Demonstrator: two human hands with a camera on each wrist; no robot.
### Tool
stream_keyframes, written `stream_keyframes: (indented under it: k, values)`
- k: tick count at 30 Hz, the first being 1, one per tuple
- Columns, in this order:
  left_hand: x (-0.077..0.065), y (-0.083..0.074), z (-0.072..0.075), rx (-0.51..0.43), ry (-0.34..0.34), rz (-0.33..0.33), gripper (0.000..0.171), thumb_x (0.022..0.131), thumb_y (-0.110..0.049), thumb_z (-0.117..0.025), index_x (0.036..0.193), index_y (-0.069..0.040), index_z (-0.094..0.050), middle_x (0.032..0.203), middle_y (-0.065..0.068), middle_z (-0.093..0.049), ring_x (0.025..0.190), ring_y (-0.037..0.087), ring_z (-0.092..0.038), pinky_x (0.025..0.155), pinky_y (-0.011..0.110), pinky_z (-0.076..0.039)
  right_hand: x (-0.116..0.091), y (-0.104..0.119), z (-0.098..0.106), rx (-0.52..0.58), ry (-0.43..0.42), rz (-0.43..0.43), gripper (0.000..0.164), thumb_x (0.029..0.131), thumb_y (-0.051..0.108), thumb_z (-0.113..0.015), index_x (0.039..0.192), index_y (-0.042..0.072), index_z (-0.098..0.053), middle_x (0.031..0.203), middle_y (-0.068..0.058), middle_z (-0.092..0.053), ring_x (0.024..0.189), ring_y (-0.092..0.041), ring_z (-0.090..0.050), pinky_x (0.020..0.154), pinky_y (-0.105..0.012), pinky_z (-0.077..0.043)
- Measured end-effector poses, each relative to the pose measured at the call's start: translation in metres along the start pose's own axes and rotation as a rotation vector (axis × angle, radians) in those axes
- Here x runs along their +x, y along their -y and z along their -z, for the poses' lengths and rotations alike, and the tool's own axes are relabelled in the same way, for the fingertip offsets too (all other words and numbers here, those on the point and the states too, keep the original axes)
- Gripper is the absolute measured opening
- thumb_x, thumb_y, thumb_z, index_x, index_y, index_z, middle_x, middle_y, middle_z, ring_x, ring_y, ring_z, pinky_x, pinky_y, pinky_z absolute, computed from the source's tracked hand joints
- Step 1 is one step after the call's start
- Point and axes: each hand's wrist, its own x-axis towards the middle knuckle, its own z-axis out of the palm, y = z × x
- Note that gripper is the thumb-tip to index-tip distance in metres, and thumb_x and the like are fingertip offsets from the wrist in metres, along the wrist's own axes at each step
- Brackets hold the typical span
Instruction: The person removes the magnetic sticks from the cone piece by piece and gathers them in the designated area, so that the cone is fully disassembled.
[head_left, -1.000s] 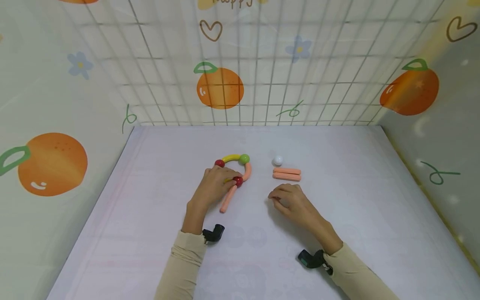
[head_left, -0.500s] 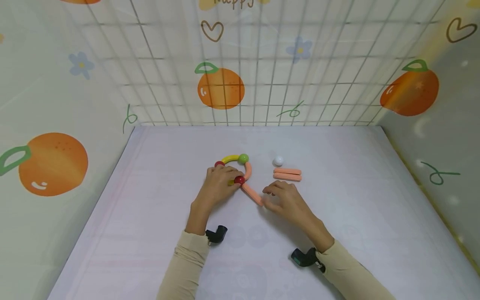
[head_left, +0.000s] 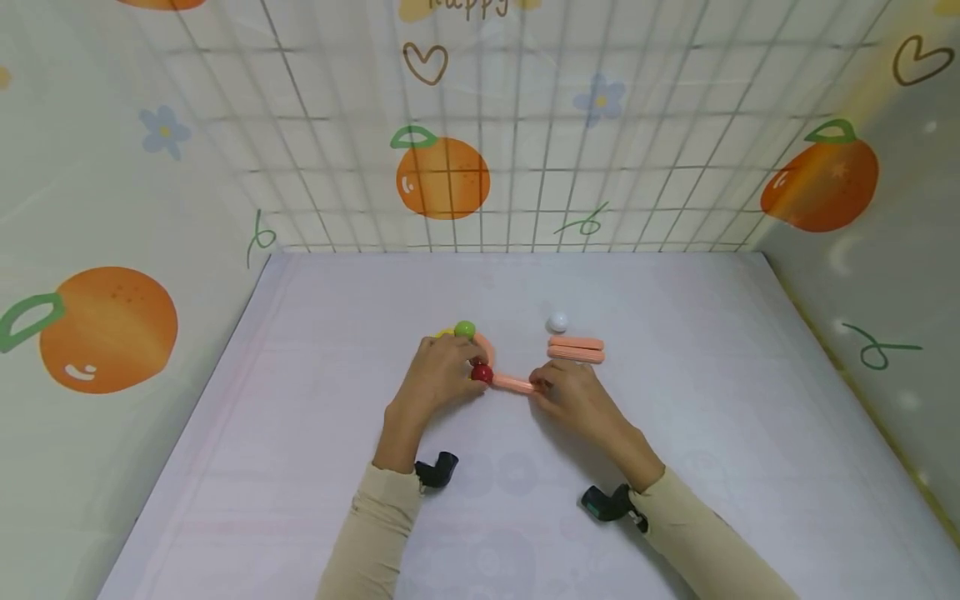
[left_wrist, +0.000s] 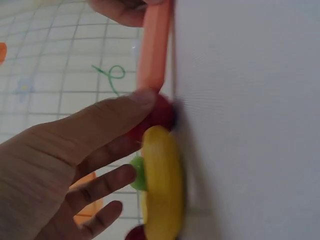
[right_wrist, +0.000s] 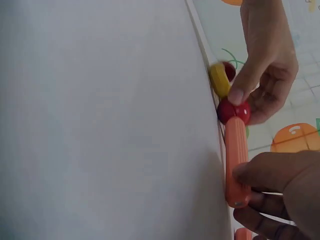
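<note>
A white bench point(head_left: 262, 400) carries everything. Over it the right hand point(head_left: 573, 393) has a pinching grip, thumb and fingers on the pink stick point(head_left: 513, 383); the left hand point(head_left: 435, 371) pinches the red ball point(head_left: 482, 373) (its other fingers are spread apart near the yellow curved piece point(left_wrist: 164, 185)). The step in hand looks like seating stick on ball: best keep the ball steady, line the stick up with its middle and press gently along the stick's length, so that the joined curve, with its pink bend point(head_left: 486, 345), is not dragged askew.

The stick lies between the hands, its free end just past the right thumb, its other end apparently touching the ball. Two other pink sticks point(head_left: 576, 349) lie side by side just beyond the right hand. The red ball sits at the left fingertips; the white ball point(head_left: 557, 322) rests beyond those two sticks.
</note>
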Motion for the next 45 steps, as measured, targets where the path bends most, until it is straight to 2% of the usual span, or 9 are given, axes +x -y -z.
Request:
stream_keyframes:
  k: [6,12,17,24,31,33,36,40,45]
  values:
    - [0.000,0.000,-0.003,-0.046,0.042,-0.058,0.030,0.080,-0.028,-0.087,0.107,-0.023,-0.075,0.114,-0.007,-0.067,0.112,0.014,-0.056,0.088,0.041,-0.042,0.002,-0.011,0.001,-0.003,-0.012,-0.004,0.013,0.082,0.005,-0.080,0.092,0.008,-0.072,0.083,0.000,-0.061,0.077,-0.014,-0.053,0.069,-0.032,-0.046]
    - [-0.001,0.007,-0.009,-0.175,0.021,-0.014,0.033,0.080,-0.028,-0.087,0.110,-0.023,-0.075,0.118,-0.006,-0.066,0.104,0.016,-0.057,0.095,0.041,-0.041,0.000,-0.015,0.003,-0.003,-0.025,0.008,0.015,0.079,0.004,-0.080,0.091,0.010,-0.072,0.087,0.000,-0.064,0.085,-0.018,-0.059,0.077,-0.042,-0.045]
    - [-0.003,0.015,-0.012,-0.276,-0.006,0.009,0.035,0.080,-0.031,-0.087,0.112,-0.023,-0.075,0.117,-0.007,-0.066,0.096,0.014,-0.058,0.092,0.038,-0.044,0.000,-0.014,0.005,0.046,-0.045,0.067,0.014,0.078,0.000,-0.078,0.088,0.007,-0.072,0.085,-0.003,-0.064,0.082,-0.018,-0.058,0.076,-0.037,-0.049]
    - [-0.003,0.019,-0.018,-0.276,-0.060,-0.020,0.034,0.080,-0.035,-0.086,0.111,-0.025,-0.076,0.114,-0.008,-0.066,0.092,0.012,-0.060,0.082,0.035,-0.049,0.002,-0.008,0.015,0.023,-0.031,0.098,0.012,0.076,0.000,-0.076,0.083,0.008,-0.070,0.081,-0.001,-0.062,0.076,-0.015,-0.055,0.070,-0.033,-0.047]
    - [-0.002,0.014,-0.025,-0.252,-0.131,-0.056,0.032,0.080,-0.036,-0.085,0.110,-0.029,-0.077,0.109,-0.011,-0.067,0.092,0.009,-0.060,0.085,0.036,-0.046,0.000,-0.004,0.024,0.002,-0.034,0.132,0.012,0.073,0.000,-0.072,0.076,0.009,-0.067,0.075,0.000,-0.061,0.071,-0.012,-0.051,0.064,-0.028,-0.044]
    - [-0.001,0.013,-0.026,-0.254,-0.132,-0.047,0.033,0.080,-0.036,-0.085,0.111,-0.028,-0.077,0.107,-0.011,-0.067,0.092,0.009,-0.060,0.086,0.037,-0.045,-0.003,-0.004,0.026,-0.013,-0.043,0.133,0.013,0.071,-0.002,-0.073,0.074,0.009,-0.066,0.073,0.000,-0.060,0.069,-0.011,-0.049,0.062,-0.027,-0.043]
    - [-0.002,0.013,-0.025,-0.260,-0.120,-0.010,0.034,0.081,-0.037,-0.085,0.112,-0.029,-0.077,0.109,-0.011,-0.067,0.093,0.008,-0.061,0.089,0.037,-0.045,-0.011,-0.008,0.030,-0.014,-0.030,0.089,0.015,0.071,-0.004,-0.074,0.075,0.008,-0.066,0.075,-0.001,-0.061,0.071,-0.013,-0.051,0.064,-0.030,-0.045]
    - [-0.008,0.018,-0.021,-0.283,-0.112,0.036,0.034,0.080,-0.036,-0.086,0.112,-0.029,-0.077,0.112,-0.010,-0.067,0.089,0.010,-0.061,0.090,0.039,-0.044,-0.022,-0.012,0.040,0.036,-0.045,0.032,0.015,0.073,-0.004,-0.073,0.079,0.009,-0.068,0.081,-0.001,-0.064,0.075,-0.018,-0.057,0.071,-0.037,-0.046]
    - [-0.012,0.025,-0.022,-0.271,-0.117,0.040,0.034,0.079,-0.036,-0.086,0.111,-0.030,-0.077,0.109,-0.009,-0.066,0.084,0.011,-0.060,0.083,0.037,-0.044,-0.021,-0.013,0.051,0.065,-0.098,0.022,0.015,0.075,-0.002,-0.074,0.083,0.010,-0.068,0.083,0.001,-0.065,0.073,-0.021,-0.057,0.075,-0.041,-0.043]
